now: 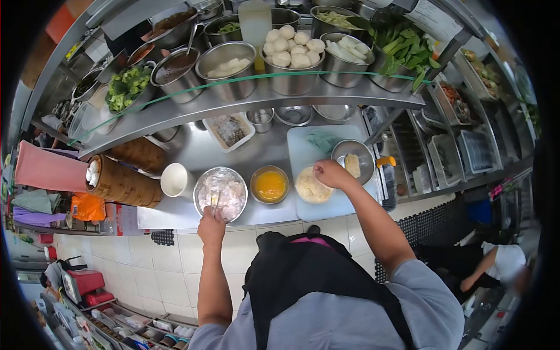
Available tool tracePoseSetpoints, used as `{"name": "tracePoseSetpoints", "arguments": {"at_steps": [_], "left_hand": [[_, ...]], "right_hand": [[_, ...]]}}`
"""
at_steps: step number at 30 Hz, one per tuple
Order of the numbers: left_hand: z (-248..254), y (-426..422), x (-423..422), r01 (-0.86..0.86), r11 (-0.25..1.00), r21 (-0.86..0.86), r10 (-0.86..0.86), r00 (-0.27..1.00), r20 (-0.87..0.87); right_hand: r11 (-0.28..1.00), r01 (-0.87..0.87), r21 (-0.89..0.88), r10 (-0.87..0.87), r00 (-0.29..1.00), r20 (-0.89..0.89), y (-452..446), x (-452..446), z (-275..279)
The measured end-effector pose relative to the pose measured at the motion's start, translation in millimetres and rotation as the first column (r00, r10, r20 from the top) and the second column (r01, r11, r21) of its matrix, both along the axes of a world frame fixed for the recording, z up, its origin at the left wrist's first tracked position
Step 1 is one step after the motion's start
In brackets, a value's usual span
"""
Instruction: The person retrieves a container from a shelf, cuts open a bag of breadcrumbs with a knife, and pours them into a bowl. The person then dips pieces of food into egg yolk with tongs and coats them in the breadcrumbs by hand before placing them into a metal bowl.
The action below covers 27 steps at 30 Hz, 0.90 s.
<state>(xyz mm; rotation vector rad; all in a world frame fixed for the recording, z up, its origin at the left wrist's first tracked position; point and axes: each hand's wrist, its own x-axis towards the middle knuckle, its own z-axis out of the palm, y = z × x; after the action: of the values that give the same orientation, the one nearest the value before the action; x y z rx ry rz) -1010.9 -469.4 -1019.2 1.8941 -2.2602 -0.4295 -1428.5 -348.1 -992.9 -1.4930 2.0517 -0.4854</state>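
Observation:
My left hand (212,226) is closed round slim metal tongs (215,200), whose tips reach into a steel bowl of white flour (204,185) with coated pieces. To the right stands a steel bowl of beaten egg (270,184). My right hand (331,174) hangs over the right edge of a round heap of breadcrumbs (312,188), its fingers bunched together. Whatever they pinch, if anything, is hidden. Just beyond that hand, a steel bowl (364,158) holds a crumb-coated piece (352,165).
A pale cutting board (298,140) lies under the crumbs. Left are a white tub (175,179) and bamboo steamers (131,182). Overhead, a steel shelf (233,111) carries pots of vegetables and white balls (291,45). Another person (496,262) is at lower right.

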Motion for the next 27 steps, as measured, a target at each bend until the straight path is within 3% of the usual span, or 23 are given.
{"name": "tracePoseSetpoints", "arguments": {"at_steps": [3,5,6,10,13,16,19,21,27], "left_hand": [[-9,-1,1,-0.003,1.0,-0.003,0.003,1.0,-0.014],[-8,-2,2,-0.008,1.0,0.002,0.008,1.0,-0.023],[-8,-4,1,-0.007,1.0,-0.001,0.007,1.0,-0.028],[-9,-5,3,-0.002,1.0,0.011,0.003,0.999,-0.035],[-10,-3,2,-0.005,1.0,0.019,0.006,1.0,-0.025],[-5,-7,3,0.002,1.0,0.025,-0.002,1.0,-0.011],[-5,-6,5,0.015,0.998,0.059,-0.014,1.0,-0.022],[-5,-7,3,0.008,0.998,0.056,-0.007,1.0,-0.01],[-13,-9,5,0.027,1.0,0.01,-0.026,0.999,-0.04]], "right_hand": [[0.999,0.027,-0.045,-0.024,0.998,0.066,-8,14,-27],[0.988,-0.082,0.131,0.093,0.993,-0.078,-8,25,-72],[0.978,-0.082,0.189,0.097,0.993,-0.073,-11,27,-54],[0.974,-0.135,0.184,0.149,0.987,-0.063,-11,21,-51],[0.992,-0.089,0.09,0.09,0.996,-0.007,-6,21,-52],[0.978,-0.169,0.123,0.16,0.984,0.077,-3,15,-26],[0.993,-0.108,0.043,0.109,0.994,-0.031,21,31,-9],[0.999,-0.007,0.031,0.013,0.978,-0.21,22,42,-14],[0.993,0.106,-0.053,-0.118,0.938,-0.326,11,42,-57]]}}
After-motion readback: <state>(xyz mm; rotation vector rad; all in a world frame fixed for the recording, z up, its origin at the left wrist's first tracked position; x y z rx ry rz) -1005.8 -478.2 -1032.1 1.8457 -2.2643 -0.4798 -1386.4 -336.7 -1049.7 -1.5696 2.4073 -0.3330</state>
